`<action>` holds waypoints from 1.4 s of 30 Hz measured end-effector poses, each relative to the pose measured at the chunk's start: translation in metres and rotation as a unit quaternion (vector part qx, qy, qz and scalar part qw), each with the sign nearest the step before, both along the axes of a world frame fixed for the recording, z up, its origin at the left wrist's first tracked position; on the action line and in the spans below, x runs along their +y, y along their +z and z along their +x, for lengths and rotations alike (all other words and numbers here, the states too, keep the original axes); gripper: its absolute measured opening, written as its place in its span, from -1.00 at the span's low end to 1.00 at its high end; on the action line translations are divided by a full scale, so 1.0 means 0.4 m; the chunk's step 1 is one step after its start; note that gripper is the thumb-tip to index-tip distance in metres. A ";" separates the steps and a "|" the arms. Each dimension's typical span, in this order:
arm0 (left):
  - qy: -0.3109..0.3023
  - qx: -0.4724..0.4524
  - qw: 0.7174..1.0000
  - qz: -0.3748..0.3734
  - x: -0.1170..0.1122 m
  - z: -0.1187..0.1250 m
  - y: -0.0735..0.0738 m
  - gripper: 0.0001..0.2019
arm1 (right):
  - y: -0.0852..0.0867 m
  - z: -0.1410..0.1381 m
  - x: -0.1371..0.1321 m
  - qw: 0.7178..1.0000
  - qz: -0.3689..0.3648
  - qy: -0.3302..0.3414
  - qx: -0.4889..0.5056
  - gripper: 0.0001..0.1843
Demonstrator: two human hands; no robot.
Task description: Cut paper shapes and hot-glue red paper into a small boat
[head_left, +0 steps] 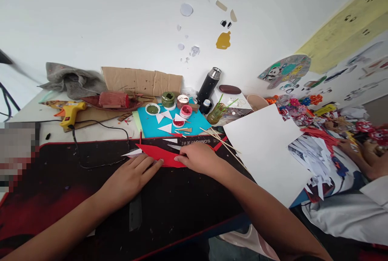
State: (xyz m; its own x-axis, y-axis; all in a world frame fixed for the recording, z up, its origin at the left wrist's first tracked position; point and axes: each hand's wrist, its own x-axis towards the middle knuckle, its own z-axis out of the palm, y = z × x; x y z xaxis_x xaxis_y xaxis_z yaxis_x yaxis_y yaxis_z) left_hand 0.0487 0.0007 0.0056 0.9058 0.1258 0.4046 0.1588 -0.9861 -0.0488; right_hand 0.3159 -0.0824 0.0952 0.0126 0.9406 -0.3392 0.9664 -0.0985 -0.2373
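Observation:
A sheet of red paper (157, 156), apparently folded, lies on the dark desk mat in front of me. My left hand (138, 174) holds its left part down, with fingers bent over it and the thumb along the lower edge. At the right end, my right hand (198, 158) is closed on the same paper between thumb and curled fingers. A grey pointed blade (174, 147) sticks out beside my right knuckles; its other end is hidden. White paper scraps (133, 153) lie just beyond my left fingers. A dark flat bar (135, 214) lies below my left wrist.
Paint jars (168, 100) stand on blue card (145, 120) at the back. A yellow glue gun (72, 114) with a looping cord is at left. Wooden sticks (226, 142) and a large white sheet (266, 152) lie right. A black thermos (209, 85) leans behind. Another person's arm shows far right.

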 end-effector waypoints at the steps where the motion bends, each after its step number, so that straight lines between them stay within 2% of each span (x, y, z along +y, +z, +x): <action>1: 0.003 0.002 1.000 -0.002 -0.002 0.003 -0.001 -0.46 | 0.000 0.003 -0.001 1.000 0.001 -0.003 0.006 -0.68; 4: 0.011 0.004 1.000 -0.008 -0.007 0.007 -0.002 -0.47 | -0.003 0.014 -0.006 0.998 0.007 -0.022 0.064 -0.71; 7: 0.005 -0.003 1.000 -0.002 -0.008 0.007 -0.001 -0.51 | -0.008 0.026 -0.014 0.985 -0.020 -0.063 0.158 -0.59; 9: 0.003 -0.005 1.000 0.012 -0.008 0.006 0.001 -0.54 | -0.010 0.032 -0.017 0.980 -0.034 -0.080 0.180 -0.54; 14: 0.011 -0.006 0.999 0.034 -0.012 0.009 -0.001 -0.58 | -0.004 0.031 -0.013 0.990 -0.003 -0.055 0.130 -0.65; 18: 0.014 -0.021 0.999 0.025 -0.018 0.014 -0.005 -0.71 | -0.001 0.027 -0.009 0.992 0.006 -0.047 0.115 -0.75; 22: 0.012 -0.022 0.999 0.031 -0.020 0.018 0.000 -0.73 | -0.005 0.025 -0.006 0.995 0.003 -0.033 0.090 -0.90; 26: 0.018 -0.020 0.999 0.043 -0.022 0.019 0.009 -0.71 | -0.012 0.021 0.005 0.999 0.013 0.002 0.042 -0.74; 31: 0.036 -0.045 0.997 0.054 -0.025 0.026 0.018 -0.66 | -0.030 0.009 0.018 0.998 0.022 0.047 0.020 -0.85; 38: 0.043 -0.029 0.998 0.042 -0.027 0.035 0.023 -0.62 | -0.035 -0.012 0.002 1.000 0.019 0.006 0.014 -0.80; 42: 0.042 -0.030 0.997 0.053 -0.034 0.024 0.023 -0.60 | -0.036 -0.015 -0.009 0.999 0.013 -0.012 0.036 -0.83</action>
